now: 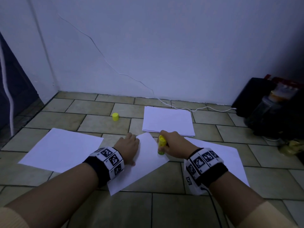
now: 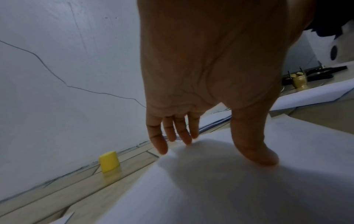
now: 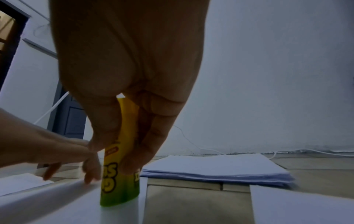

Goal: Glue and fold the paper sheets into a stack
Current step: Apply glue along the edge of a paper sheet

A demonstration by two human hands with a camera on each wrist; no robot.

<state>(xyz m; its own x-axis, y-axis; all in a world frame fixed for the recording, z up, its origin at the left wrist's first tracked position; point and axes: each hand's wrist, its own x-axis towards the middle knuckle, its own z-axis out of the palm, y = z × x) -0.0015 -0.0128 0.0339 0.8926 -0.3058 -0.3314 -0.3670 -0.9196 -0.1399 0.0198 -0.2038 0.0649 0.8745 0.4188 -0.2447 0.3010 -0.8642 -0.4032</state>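
A white paper sheet [image 1: 148, 160] lies at an angle on the tiled floor in front of me. My left hand [image 1: 129, 146] rests flat on its left part, fingers straight [image 2: 180, 134] and thumb pressing down. My right hand [image 1: 174, 143] grips a yellow-green glue stick [image 1: 161, 144], held tip down with its end touching the sheet near the right edge [image 3: 118, 194]. A stack of white sheets [image 1: 167, 120] lies just beyond. Single sheets lie at the left [image 1: 62, 148] and the right [image 1: 230, 163]. The yellow cap [image 1: 115, 116] stands on the floor behind.
A white wall [image 1: 164, 46] closes the far side, with a white cable [image 1: 197, 110] running along its base. Dark bags and a bottle [image 1: 271, 109] crowd the right corner. A dark door [image 1: 13, 83] stands at the left.
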